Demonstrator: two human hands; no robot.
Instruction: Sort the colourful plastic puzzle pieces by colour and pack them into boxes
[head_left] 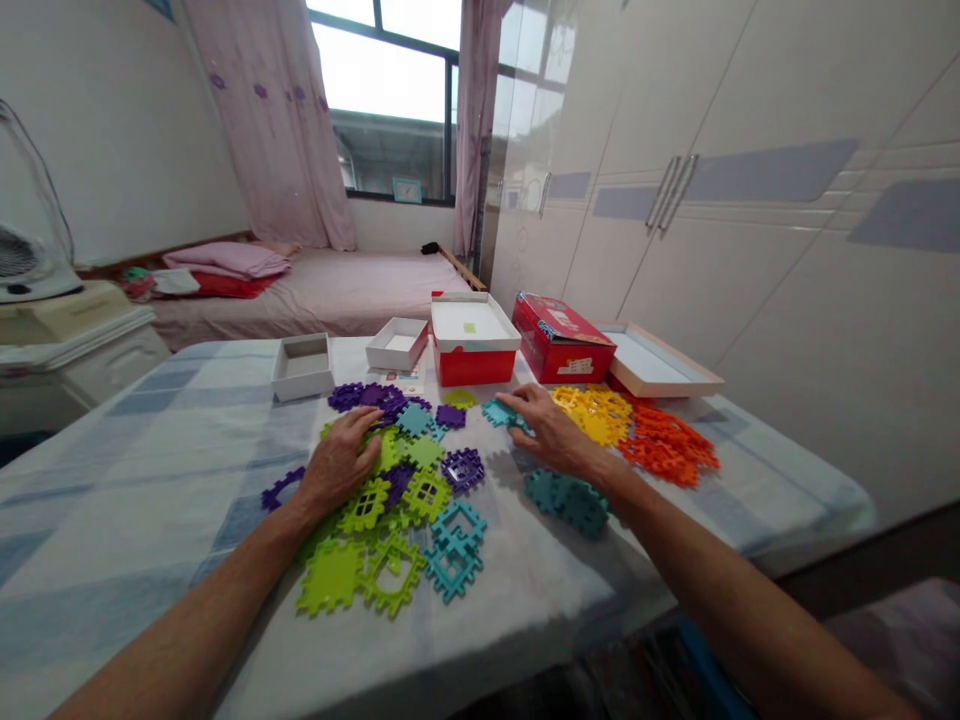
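Note:
Flat plastic interlocking tiles lie spread over a table with a checked cloth (135, 500). My left hand (341, 460) rests palm down on lime green tiles (365, 505), its fingers loosely curled over them. My right hand (546, 425) lies flat, fingers stretched toward a teal tile (499, 412). Purple tiles (375, 398) sit beyond my left hand, teal tiles (454, 545) toward the front. A small teal stack (570, 498) lies beside my right forearm. A yellow pile (596, 412) and an orange pile (667, 447) lie to the right.
At the table's back stand two open white boxes (302, 365) (397, 343), a red box with a white lid (472, 345), a red printed box (562, 350) and a shallow tray (660, 365). A wardrobe (750, 250) is close on the right. A bed (337, 285) lies behind.

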